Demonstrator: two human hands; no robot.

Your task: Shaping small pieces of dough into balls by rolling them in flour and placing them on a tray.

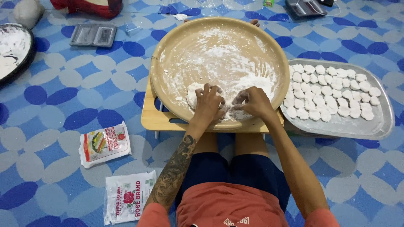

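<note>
Dough lump [197,93], white and floury, is seen at the near rim of a large round tan tray [168,50] dusted with flour, carried on a small wooden worktop [151,120] set on the blue patterned floor mat [54,84]. Left hand [209,105] is pressed on the dough with fingers curled together over it; right hand [251,102] is laid just beside, fingers bunched and pinched on a small floury bit. A metal tray [381,122] of small white dough pieces [328,90] is noted at right, two flour packets [105,144] at left on the mat.
</note>
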